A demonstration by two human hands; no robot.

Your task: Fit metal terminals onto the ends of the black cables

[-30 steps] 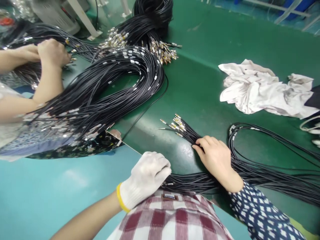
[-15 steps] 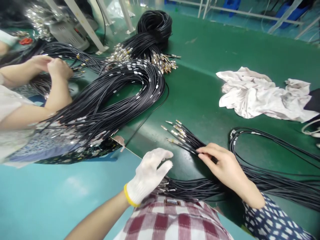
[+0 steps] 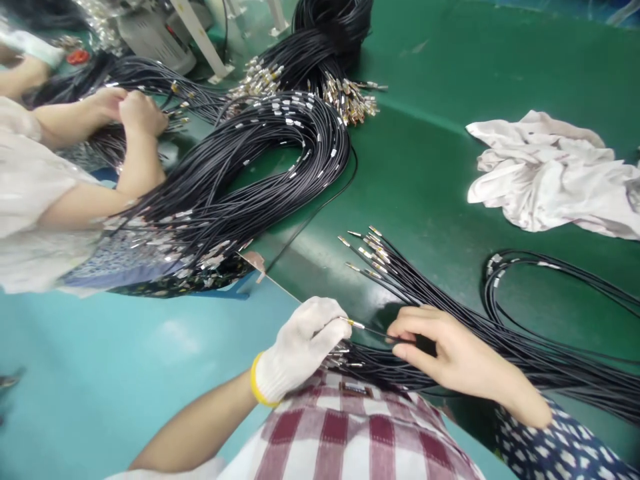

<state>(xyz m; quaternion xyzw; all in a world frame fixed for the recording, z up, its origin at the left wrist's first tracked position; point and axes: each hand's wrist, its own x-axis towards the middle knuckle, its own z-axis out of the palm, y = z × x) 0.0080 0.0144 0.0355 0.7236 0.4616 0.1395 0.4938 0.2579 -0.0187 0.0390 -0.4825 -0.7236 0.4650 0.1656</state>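
Note:
In a white knit glove with a yellow cuff, my left hand [image 3: 306,348] pinches the metal-tipped end of a thin black cable [image 3: 373,330]. My bare right hand [image 3: 453,353] has its fingers and thumb closed on the same cable, a short way behind the tip. Beyond my right hand, a fan of black cables [image 3: 425,277] with metal ends lies on the green table [image 3: 415,180]. A second bundle of cables [image 3: 385,365] lies against my checked apron [image 3: 345,427], its tips partly covered by my left hand.
A large looped cable bundle [image 3: 320,180] with white tags lies left of centre, another coiled bundle [image 3: 330,40] behind it. At left, a co-worker's hands [image 3: 135,110] are over more cables. A crumpled white cloth [image 3: 555,177] and a cable loop [image 3: 500,267] lie at right.
My right hand has come away from the fanned cable ends, toward me, with one cable. My left fingers, apart before, have closed on that cable's tip. The view has shifted.

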